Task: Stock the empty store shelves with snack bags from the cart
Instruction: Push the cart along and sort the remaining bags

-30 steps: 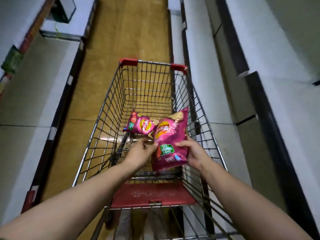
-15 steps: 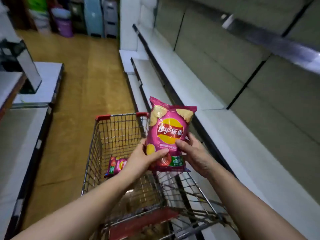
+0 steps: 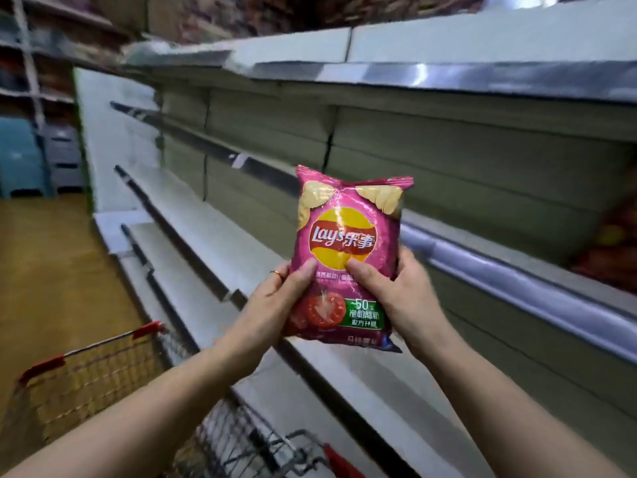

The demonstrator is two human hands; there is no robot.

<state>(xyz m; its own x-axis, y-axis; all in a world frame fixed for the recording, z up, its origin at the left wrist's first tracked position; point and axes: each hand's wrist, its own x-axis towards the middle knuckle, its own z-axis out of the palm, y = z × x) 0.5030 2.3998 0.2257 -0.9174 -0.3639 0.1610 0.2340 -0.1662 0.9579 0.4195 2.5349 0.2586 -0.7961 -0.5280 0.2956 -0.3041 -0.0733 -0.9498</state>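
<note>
A pink Lay's chip bag (image 3: 348,236) with a tomato picture stands upright in the air in front of the grey store shelves (image 3: 220,232). My left hand (image 3: 275,301) grips its lower left side with the thumb on the front. My right hand (image 3: 396,294) grips its lower right side the same way. The wire cart (image 3: 89,377) with red corner trim sits below and to the left; its inside is blurred.
Several bare shelf tiers run from far left to near right, the metal-edged top one (image 3: 431,77) above the bag. A wooden floor aisle (image 3: 44,270) lies left. Blue and grey stacked items (image 3: 20,157) stand at the far end. Reddish packages (image 3: 613,250) show at right edge.
Both hands lifted the bag out of the cart and up toward the shelves. My view swung up and right from the cart to the shelving.
</note>
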